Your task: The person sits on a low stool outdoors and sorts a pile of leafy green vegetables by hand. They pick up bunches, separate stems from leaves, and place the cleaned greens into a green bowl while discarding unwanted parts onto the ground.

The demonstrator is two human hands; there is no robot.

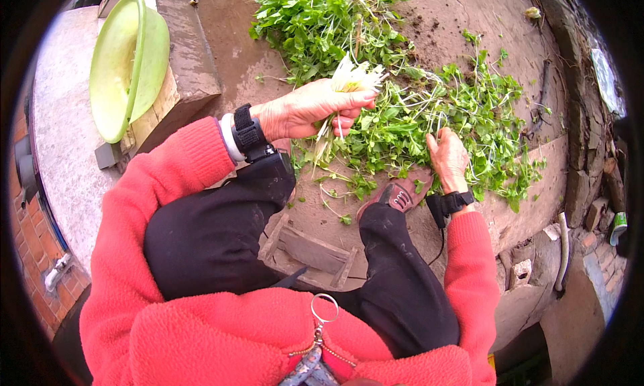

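Note:
My left hand [322, 107] is closed around a bunch of pale stems [354, 78], whose whitish ends fan out above the thumb; thin strands hang below the fist. My right hand [448, 157] is at the near edge of a spread of leafy green plants [392, 129], its thumb and fingertips close together by a thin white stem. Whether it grips that stem is not clear. A denser pile of leafy greens [317, 29] lies farther off on the ground, beyond my left hand.
A light green plastic basin [151, 69] leans on its side at the upper left. A low wooden stool [312, 250] shows between my legs. My shoe [402, 192] is beside the greens. A rough stone edge [578, 134] runs along the right, with a dark stick [544, 89] near it.

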